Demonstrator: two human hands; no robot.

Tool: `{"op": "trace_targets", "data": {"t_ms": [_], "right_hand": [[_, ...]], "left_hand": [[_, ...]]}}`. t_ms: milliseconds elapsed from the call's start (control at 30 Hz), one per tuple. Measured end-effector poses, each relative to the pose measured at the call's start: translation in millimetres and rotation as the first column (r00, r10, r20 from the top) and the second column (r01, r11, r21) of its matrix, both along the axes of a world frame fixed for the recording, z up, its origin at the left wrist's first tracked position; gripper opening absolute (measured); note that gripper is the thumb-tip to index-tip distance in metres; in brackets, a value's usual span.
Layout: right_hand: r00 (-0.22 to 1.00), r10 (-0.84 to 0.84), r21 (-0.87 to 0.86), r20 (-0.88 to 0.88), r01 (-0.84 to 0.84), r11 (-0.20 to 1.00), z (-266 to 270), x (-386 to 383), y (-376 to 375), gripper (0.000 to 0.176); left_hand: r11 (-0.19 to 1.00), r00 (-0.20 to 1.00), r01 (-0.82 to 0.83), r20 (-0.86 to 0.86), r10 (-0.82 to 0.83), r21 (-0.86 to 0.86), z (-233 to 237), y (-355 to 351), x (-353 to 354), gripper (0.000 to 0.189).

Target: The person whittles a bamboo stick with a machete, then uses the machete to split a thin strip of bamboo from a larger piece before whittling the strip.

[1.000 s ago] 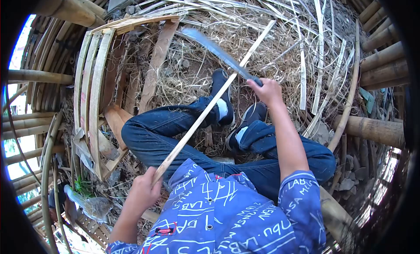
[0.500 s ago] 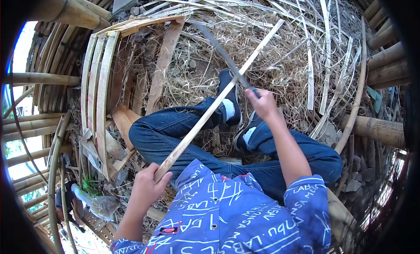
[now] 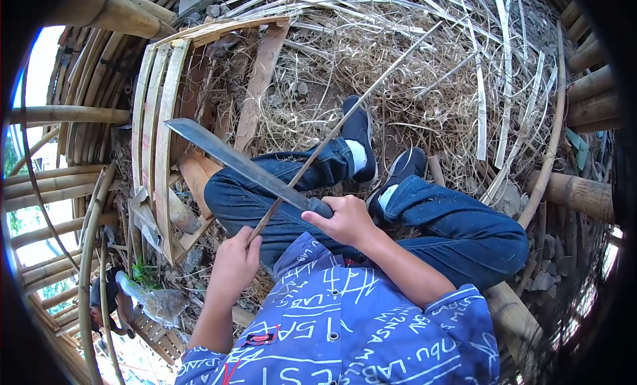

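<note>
My left hand (image 3: 235,259) is closed around the lower end of a long bamboo strip (image 3: 361,99), which slants up and away to the right across my legs. The strip's narrow edge faces me. In my right hand (image 3: 345,219) is the dark handle of a machete (image 3: 232,159). Its long grey blade points to the upper left and crosses over the strip a short way above my left hand. Both tools lie over my jeans (image 3: 259,192) as I sit with bent legs.
Curly shavings (image 3: 398,113) cover the ground around my shoes. A wooden crate frame (image 3: 156,119) stands at left. Pale split strips (image 3: 501,73) lie at upper right, and bamboo poles (image 3: 577,198) border both sides. Another person (image 3: 109,302) is at lower left.
The machete has come back along the strip towards my left hand, its blade swinging to the left. The strip has turned from its broad pale face to its narrow edge.
</note>
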State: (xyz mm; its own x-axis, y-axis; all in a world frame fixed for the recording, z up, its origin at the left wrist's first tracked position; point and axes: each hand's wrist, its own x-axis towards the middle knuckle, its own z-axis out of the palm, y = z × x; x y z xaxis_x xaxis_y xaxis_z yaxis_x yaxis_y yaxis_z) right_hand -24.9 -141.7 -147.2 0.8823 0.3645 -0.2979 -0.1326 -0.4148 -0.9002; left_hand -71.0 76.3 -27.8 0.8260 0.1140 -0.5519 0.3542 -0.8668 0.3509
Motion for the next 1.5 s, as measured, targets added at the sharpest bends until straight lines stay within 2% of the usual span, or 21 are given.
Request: {"op": "trace_targets", "data": {"t_ms": [133,200,300,400,467,600,800,1033,1133,1200,1267,1333,1500], "right_hand": [[0.994,0.069,-0.069,0.089,-0.063,0.996,6,3,-4,0.069],[0.973,0.113,-0.124,0.2,-0.089,0.988,9,4,-3,0.072],[0.964,0.111,-0.158,0.244,-0.073,0.985,8,4,-2,0.072],[0.955,0.119,-0.195,0.272,-0.067,0.979,7,3,-4,0.07],[0.958,0.108,-0.215,0.264,-0.05,0.975,7,5,-10,0.069],[0.995,0.029,-0.26,0.095,-0.003,0.965,-1,23,-35,0.07],[0.967,0.142,-0.433,0.21,-0.038,0.901,0,30,-50,0.071],[0.962,0.176,-0.474,0.208,-0.058,0.878,3,33,-64,0.072],[0.955,0.202,-0.496,0.217,-0.07,0.865,0,35,-69,0.07],[0.965,0.078,-0.511,0.25,0.063,0.857,-13,38,-85,0.069],[0.982,-0.074,-0.564,0.174,0.161,0.81,-31,53,-119,0.069],[0.983,-0.02,-0.61,0.184,0.13,0.782,-30,60,-130,0.068],[0.979,-0.061,-0.615,0.194,0.17,0.77,-18,63,-131,0.068]], "left_hand": [[0.999,0.996,-0.035,-0.084,0.036,0.02,2,-2,2,0.023],[0.987,0.999,0.027,0.016,-0.03,0.161,4,-9,1,0.025],[0.996,0.999,0.018,-0.046,-0.014,0.093,3,-11,1,0.027],[0.994,0.999,0.031,-0.044,-0.027,0.104,3,-15,-2,0.026],[0.995,0.999,0.044,-0.025,-0.042,0.091,1,-14,-5,0.026],[0.993,0.994,0.104,0.038,-0.106,0.053,-3,-11,-6,0.028],[0.994,0.995,0.1,0.003,-0.1,0.034,0,-13,-5,0.027],[0.988,0.988,0.15,0.025,-0.151,0.039,2,-11,-7,0.026],[0.994,0.995,0.103,-0.016,-0.102,0.022,3,-9,-6,0.023],[0.999,0.998,0.043,0.034,-0.043,0.005,4,2,-7,0.023],[0.997,0.998,0.052,0.039,-0.054,0.048,2,9,-9,0.024],[0.995,0.995,0.09,0.034,-0.088,-0.052,-1,3,-7,0.024],[0.995,0.995,0.099,0.022,-0.099,-0.012,-1,4,2,0.024]]}}
